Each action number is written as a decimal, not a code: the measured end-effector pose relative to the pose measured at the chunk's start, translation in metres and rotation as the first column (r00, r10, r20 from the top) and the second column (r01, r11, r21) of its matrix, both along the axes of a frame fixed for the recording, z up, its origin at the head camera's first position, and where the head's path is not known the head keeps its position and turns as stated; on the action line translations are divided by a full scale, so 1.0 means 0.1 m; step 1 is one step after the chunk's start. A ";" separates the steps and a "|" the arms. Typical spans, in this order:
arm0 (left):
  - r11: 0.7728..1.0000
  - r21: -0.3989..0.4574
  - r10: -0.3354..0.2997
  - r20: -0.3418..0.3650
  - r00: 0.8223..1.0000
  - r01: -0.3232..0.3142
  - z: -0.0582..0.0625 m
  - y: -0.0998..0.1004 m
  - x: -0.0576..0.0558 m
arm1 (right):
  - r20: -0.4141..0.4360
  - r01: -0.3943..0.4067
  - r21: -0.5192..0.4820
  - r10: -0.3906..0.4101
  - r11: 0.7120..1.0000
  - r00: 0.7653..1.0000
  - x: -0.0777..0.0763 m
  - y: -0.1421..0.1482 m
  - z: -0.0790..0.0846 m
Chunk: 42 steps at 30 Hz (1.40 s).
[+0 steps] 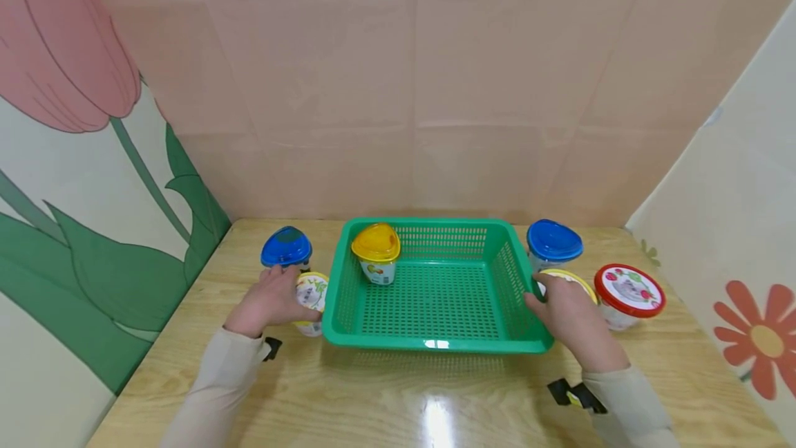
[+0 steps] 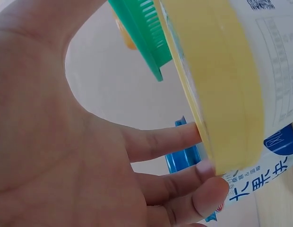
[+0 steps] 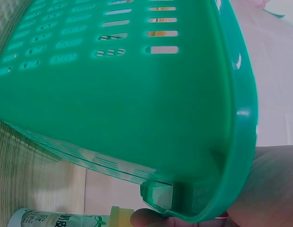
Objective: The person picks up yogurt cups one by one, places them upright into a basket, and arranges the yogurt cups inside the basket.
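Note:
My left hand [image 1: 273, 299] is at a tub with a yellow rim and printed lid [image 1: 311, 289], left of the green basket [image 1: 435, 346]. In the left wrist view its fingertips touch the edge of the yellow lid [image 2: 222, 90], with a gap between palm and tub. My right hand [image 1: 569, 313] reaches over another yellow-rimmed tub [image 1: 581, 278] beside the basket's right rim, thumb and forefinger spread. In the right wrist view the basket hides most of that hand; a fingertip shows by the yellow lid [image 3: 122, 217]. Inside the basket stands a yellow-lidded tub [image 1: 377, 254].
A blue-lidded tub [image 1: 287, 247] stands behind my left hand. Another blue-lidded tub [image 1: 555, 240] is at the back right, and a red-lidded tub [image 1: 629, 290] is farther right. Black-and-yellow pieces [image 1: 575, 397] show at the right wrist. Walls border the wooden table [image 1: 373, 406] behind and at both sides.

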<state>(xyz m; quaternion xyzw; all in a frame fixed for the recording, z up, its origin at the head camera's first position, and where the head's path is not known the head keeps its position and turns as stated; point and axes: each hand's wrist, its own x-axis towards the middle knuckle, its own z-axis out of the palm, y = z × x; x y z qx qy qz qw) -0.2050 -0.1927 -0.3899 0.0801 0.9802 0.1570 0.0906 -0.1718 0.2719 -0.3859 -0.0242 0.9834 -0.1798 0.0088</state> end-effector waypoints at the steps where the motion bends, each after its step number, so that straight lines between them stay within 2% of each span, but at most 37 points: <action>1: 1.000 -0.001 0.002 0.000 1.000 -0.002 0.00 -0.01 0.00 | -0.003 0.000 0.001 0.000 1.000 1.000 0.00 0.00 0.00; 20: 1.000 -0.015 0.022 -0.019 1.000 -0.022 0.03 -0.10 0.01 | 0.001 0.001 -0.003 -0.001 1.000 1.000 0.00 0.01 -0.01; 27: 0.999 -0.006 0.032 -0.018 0.999 -0.033 0.10 -0.12 0.03 | 0.006 0.004 -0.004 -0.004 1.000 1.000 0.00 0.00 0.00; 42: 0.999 0.009 0.035 -0.063 0.997 -0.035 0.22 -0.12 0.09 | 0.026 0.010 -0.011 -0.010 1.000 1.000 0.00 0.00 0.00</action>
